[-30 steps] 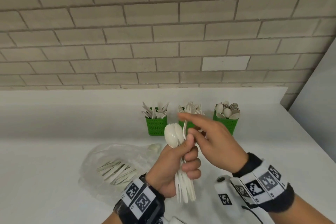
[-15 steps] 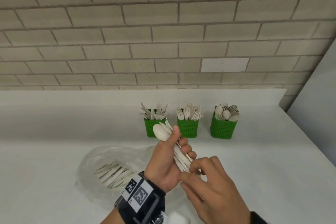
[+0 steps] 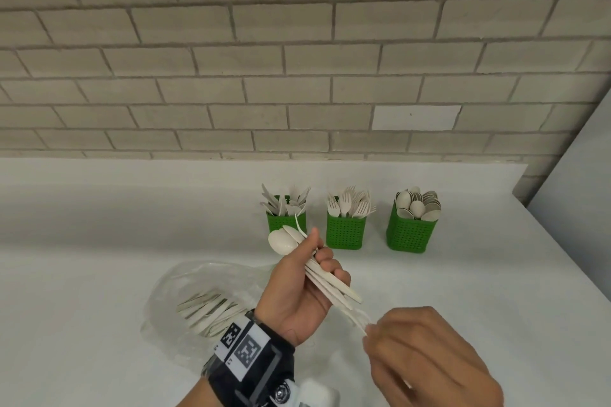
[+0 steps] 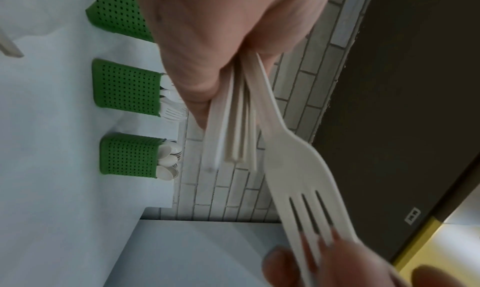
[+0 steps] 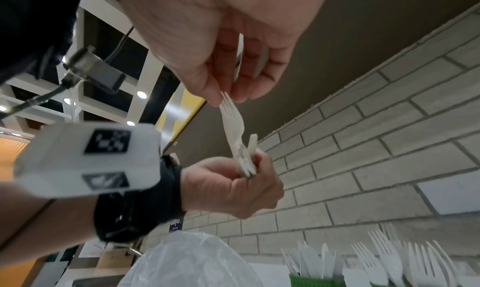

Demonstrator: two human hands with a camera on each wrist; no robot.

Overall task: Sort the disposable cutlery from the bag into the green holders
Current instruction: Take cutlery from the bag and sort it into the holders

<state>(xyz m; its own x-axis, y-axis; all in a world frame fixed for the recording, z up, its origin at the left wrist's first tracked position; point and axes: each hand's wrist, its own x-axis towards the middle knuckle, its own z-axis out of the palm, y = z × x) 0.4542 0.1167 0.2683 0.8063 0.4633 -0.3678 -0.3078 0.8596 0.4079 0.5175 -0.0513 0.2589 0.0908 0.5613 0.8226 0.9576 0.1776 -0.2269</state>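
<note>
Cutlery bundle (image 3: 325, 277) sits in your left hand (image 3: 299, 302), fingers curled round it; your right hand (image 3: 426, 357) pinches the tines of a fork (image 4: 298, 174) sticking out below that grip.

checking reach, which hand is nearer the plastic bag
Left. The left hand holds cutlery just right of the plastic bag; the right hand is farther right, pinching a fork.

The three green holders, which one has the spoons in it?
The right green holder, nearest the side wall. Round spoon bowls stick out of it. The middle holder shows fork tines, and the left holder shows pointed knives.
</note>
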